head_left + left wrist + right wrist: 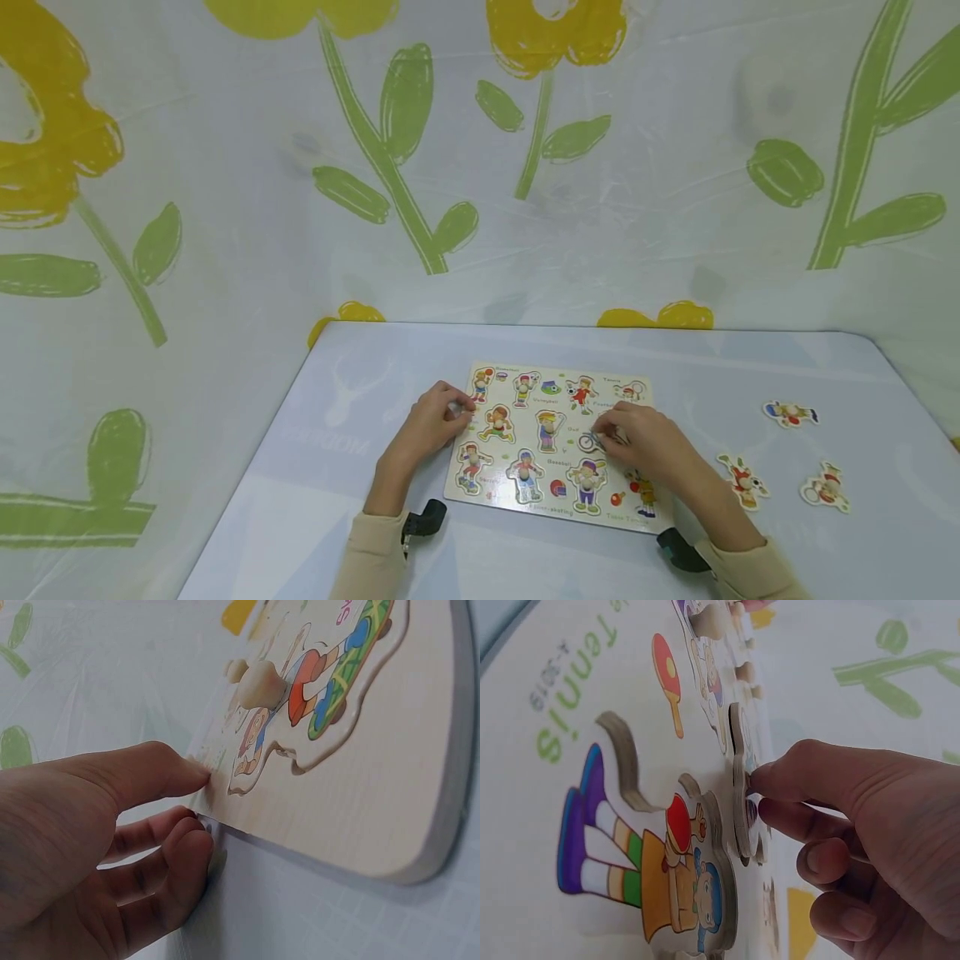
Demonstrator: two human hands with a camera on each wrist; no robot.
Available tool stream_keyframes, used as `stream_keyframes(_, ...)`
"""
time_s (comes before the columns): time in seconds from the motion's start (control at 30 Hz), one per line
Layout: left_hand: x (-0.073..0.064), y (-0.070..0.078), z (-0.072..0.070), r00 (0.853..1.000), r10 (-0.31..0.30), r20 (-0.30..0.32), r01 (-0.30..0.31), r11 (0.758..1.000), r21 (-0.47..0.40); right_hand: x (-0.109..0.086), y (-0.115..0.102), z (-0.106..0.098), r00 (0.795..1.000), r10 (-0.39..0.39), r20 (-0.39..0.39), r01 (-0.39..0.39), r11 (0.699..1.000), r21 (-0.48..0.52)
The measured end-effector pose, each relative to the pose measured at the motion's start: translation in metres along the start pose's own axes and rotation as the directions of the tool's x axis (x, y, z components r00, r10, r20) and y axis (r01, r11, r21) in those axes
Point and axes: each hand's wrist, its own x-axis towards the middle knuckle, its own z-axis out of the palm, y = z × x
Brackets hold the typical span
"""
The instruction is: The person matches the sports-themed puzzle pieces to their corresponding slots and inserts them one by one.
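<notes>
A wooden knob puzzle board (468, 492) with sports figures lies on the table. My left hand (435, 421) holds its left edge. In the left wrist view, the thumb rests on the top face of the board (360, 832) and the curled fingers are beside and below the edge. Over the board's right half, my right hand (648, 437) pinches a flat puzzle piece (740, 787) between thumb and forefinger. A bicycle picture (588, 442) shows beside those fingertips. The hand hides most of this piece, and I cannot tell whether it sits fully in its recess.
Right of the board lie three loose pieces: a figure in blue (791, 414), a footballer (743, 482) and a figure with a racket (826, 487). The recess with the table tennis picture (679, 889) holds no piece. A flowered cloth (525, 250) hangs behind the table.
</notes>
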Motion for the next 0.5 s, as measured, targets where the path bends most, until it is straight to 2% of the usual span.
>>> stream_keyframes(0.5, 0.0000, -0.0001, 0.0001, 1.000, 0.005, -0.008, -0.005, 1.000, 0.001, -0.0004, 0.0016, -0.0004, 1.000, 0.014, 0.006, -0.014, 1.000, 0.000)
